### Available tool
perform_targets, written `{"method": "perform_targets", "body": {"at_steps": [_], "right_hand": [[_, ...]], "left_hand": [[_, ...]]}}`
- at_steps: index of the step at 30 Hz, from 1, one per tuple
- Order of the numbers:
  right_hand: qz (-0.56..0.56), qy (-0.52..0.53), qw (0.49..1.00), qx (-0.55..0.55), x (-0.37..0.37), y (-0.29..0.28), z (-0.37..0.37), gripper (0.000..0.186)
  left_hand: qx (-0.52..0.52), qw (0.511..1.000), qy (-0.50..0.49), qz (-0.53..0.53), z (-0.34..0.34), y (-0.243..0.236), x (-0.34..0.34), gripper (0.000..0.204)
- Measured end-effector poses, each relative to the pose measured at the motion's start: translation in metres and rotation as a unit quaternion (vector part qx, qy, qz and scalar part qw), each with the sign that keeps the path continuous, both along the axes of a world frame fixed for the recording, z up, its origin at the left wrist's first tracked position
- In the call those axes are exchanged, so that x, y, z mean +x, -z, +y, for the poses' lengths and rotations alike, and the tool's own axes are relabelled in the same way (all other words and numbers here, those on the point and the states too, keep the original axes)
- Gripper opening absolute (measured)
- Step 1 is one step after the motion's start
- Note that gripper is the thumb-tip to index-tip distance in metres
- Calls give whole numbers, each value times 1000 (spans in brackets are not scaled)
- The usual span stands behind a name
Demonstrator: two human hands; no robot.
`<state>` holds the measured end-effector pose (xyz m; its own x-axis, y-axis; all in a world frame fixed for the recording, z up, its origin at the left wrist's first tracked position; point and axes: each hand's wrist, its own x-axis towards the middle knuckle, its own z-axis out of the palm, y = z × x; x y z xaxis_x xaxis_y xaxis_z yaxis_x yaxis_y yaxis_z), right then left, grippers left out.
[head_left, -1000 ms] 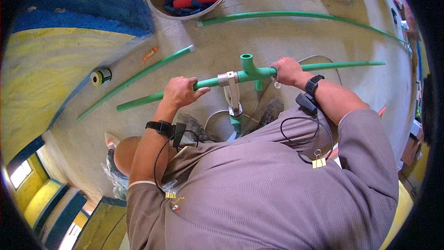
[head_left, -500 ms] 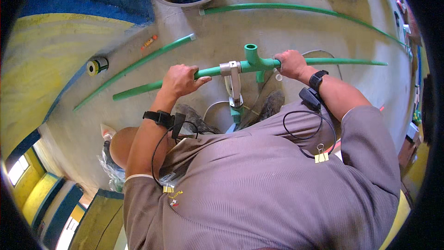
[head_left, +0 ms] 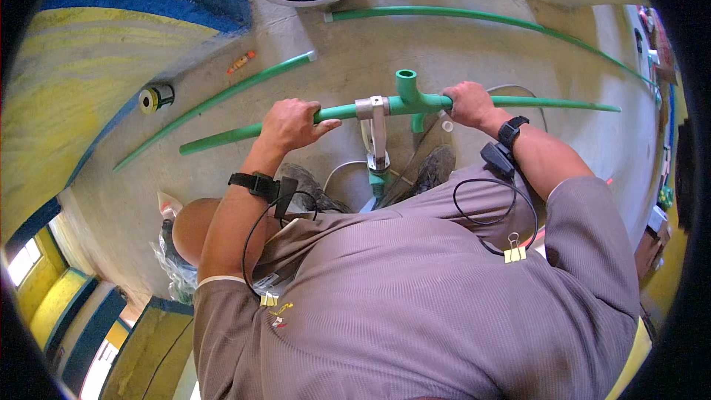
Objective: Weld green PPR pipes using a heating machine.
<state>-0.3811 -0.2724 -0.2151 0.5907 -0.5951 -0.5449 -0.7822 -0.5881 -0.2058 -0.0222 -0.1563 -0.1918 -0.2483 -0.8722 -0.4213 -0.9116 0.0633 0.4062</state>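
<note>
My left hand [head_left: 291, 124] is wrapped round a long green plastic pipe [head_left: 222, 138] near its right end. My right hand [head_left: 472, 106] grips a second green pipe [head_left: 552, 102] where it meets a green tee fitting [head_left: 406, 90]; the fingers hide that joint. The tee's open branch points up and away from me. Between the left pipe and the tee sits the metal head of a pipe fusion heater [head_left: 377, 130], in line with both. Its green handle [head_left: 378, 175] stands below, between my feet.
Two more green pipes lie on the floor, one at the left [head_left: 222, 104] and one at the far side [head_left: 459, 11]. A bucket [head_left: 296, 0] of tools stands at the top. A tape roll [head_left: 156, 98], a small orange tube [head_left: 241, 62] and a cable [head_left: 541, 115] are nearby.
The view has shifted slightly. Both hands keep their grip, and the pipes, tee and heater stay lined up as before.
</note>
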Motion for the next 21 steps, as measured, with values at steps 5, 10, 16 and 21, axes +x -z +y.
{"method": "perform_targets", "body": {"at_steps": [5, 10, 16, 21], "right_hand": [[-3, -5, 1000, 2, -2, 5, -1, 10], [-9, 7, 1000, 12, -5, 9, -3, 11], [-11, 1, 1000, 3, -4, 9, -2, 11], [20, 10, 999, 26, 2, 2, -2, 11]], "left_hand": [[-7, 1000, 5, 6, 0, 5, 3, 56], [56, 997, -33, 41, -5, -4, 7, 58], [116, 992, -52, 22, -3, 2, 15, 66], [48, 998, -40, 15, 1, 2, 12, 55]]}}
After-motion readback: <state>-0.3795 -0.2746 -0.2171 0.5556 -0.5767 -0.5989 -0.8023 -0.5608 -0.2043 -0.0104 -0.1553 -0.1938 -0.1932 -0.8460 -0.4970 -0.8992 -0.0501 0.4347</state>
